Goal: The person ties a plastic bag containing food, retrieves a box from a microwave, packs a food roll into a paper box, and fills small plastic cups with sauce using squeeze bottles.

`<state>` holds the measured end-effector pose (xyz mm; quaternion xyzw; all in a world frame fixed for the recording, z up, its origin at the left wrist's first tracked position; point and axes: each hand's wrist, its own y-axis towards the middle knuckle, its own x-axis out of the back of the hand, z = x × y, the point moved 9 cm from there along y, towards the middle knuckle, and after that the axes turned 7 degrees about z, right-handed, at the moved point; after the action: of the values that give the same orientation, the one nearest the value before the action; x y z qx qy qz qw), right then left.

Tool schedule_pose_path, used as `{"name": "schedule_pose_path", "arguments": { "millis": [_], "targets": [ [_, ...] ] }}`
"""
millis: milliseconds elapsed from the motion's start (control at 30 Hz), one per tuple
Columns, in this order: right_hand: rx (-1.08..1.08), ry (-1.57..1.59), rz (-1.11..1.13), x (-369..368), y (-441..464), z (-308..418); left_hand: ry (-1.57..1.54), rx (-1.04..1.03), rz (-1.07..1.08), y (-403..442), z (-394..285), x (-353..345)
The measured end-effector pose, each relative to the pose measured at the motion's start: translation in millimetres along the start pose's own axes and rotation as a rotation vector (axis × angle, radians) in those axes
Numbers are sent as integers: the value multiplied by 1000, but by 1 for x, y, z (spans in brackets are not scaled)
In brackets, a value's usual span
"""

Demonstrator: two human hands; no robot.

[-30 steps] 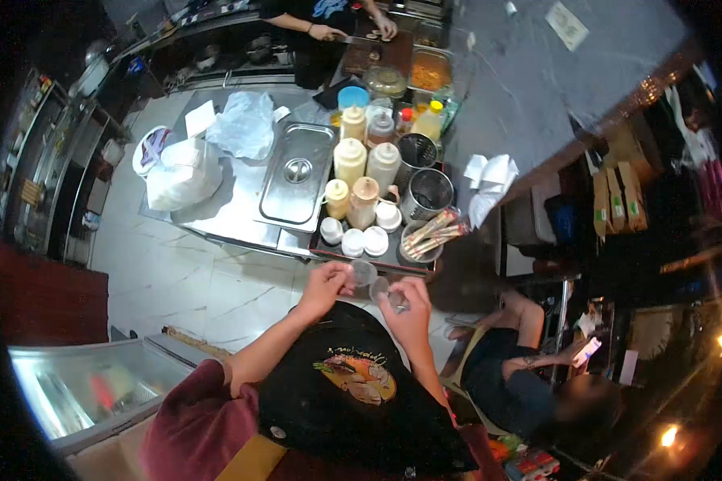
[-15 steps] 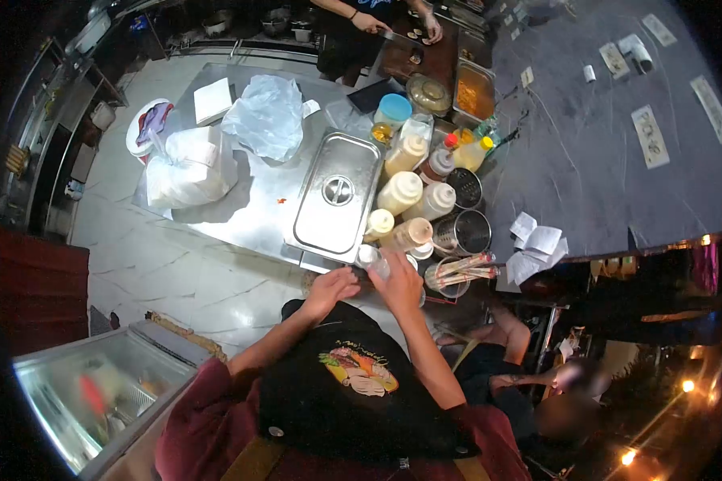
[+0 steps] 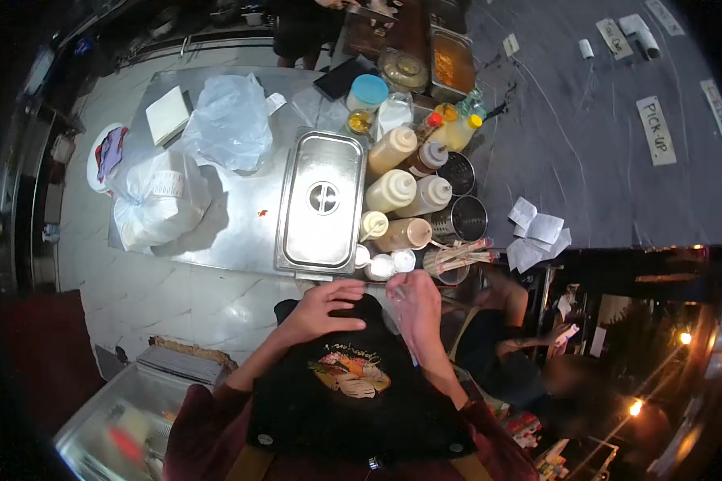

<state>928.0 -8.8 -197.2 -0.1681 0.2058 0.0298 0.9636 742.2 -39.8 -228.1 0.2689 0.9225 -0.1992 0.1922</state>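
Observation:
My left hand [image 3: 326, 313] is held over the front of my black apron [image 3: 313, 401], fingers apart and nothing in them. To its right is my right hand [image 3: 419, 311], its fingers curled together. Something small and clear seems to be at its fingertips, but I cannot make out what. Just beyond my hands stand white-capped containers [image 3: 380, 267]. Several squeeze bottles [image 3: 392, 191] with pale sauce are grouped behind them. A lidded steel pan [image 3: 323, 198] lies to the left of the bottles.
On the steel table [image 3: 249, 216] sit a tied white bag [image 3: 163, 204], a bluish plastic bag [image 3: 231, 123] and napkins [image 3: 168, 116]. Wrapped chopsticks [image 3: 461, 255] stand near my right hand. Papers [image 3: 538, 231] lie on the dark counter [image 3: 569, 152]. Another person [image 3: 501, 353] is at the right.
My right hand has drawn back from the white-capped containers toward my body. My left hand has moved slightly down, its fingers now more spread. The camera view has shifted.

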Motion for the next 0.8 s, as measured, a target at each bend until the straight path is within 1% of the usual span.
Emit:
{"name": "schedule_pose_path", "arguments": {
  "millis": [33, 67, 100, 167, 200, 267, 333, 367, 400, 433, 467, 500, 533, 567, 600, 633, 667, 700, 767, 800],
  "targets": [
    [-24, 374, -33, -10, -1, 2, 21, -29, 47, 7, -11, -10],
    [-3, 529, -11, -18, 1, 4, 43, -61, 92, 14, -22, -19],
    [13, 524, -33, -20, 4, 5, 65, -96, 132, 20, -29, -28],
    [44, 520, -64, -24, 11, 9, 72, -177, 85, 30, -29, -33],
    [56, 441, -62, -26, 14, 13, 81, -210, 56, 33, -32, -34],
    [24, 453, -91, -26, 15, 10, 35, -299, -25, 34, -47, -39],
    [-43, 478, -106, -25, 19, 4, -36, -364, -45, 30, -62, -43],
    [-127, 508, -75, -25, 21, -2, -70, -398, -54, 29, -68, -44],
    [-211, 537, -42, -24, 23, -7, -241, -387, -30, 31, -63, -38],
    [-295, 566, -9, -22, 25, -13, -218, -394, -92, 33, -55, -28],
    [-219, 695, 233, -35, 31, -2, -197, -399, -154, 34, -46, -20],
    [-324, 721, 246, -35, 29, -9, -180, -402, -216, 34, -39, -14],
    [-429, 745, 256, -36, 27, -14, 78, -421, -246, 30, -65, -26],
    [-534, 767, 266, -36, 23, -19, 258, -430, -203, 31, -81, -36],
    [-577, 880, 205, -32, 22, -20, 437, -434, -157, 30, -92, -43],
    [-576, 817, 267, -32, 23, -20, 616, -434, -107, 29, -103, -52],
    [-572, 755, 325, -29, 26, -22, 803, -453, -109, 28, -122, -61],
    [-566, 688, 380, -27, 27, -21, 858, -414, -111, 32, -120, -61],
    [-554, 504, 323, -24, 26, -26, 961, -343, -117, 42, -111, -60],
    [-534, 400, 301, -24, 25, -31, 934, -346, -134, 46, -105, -58]
  ]
}}
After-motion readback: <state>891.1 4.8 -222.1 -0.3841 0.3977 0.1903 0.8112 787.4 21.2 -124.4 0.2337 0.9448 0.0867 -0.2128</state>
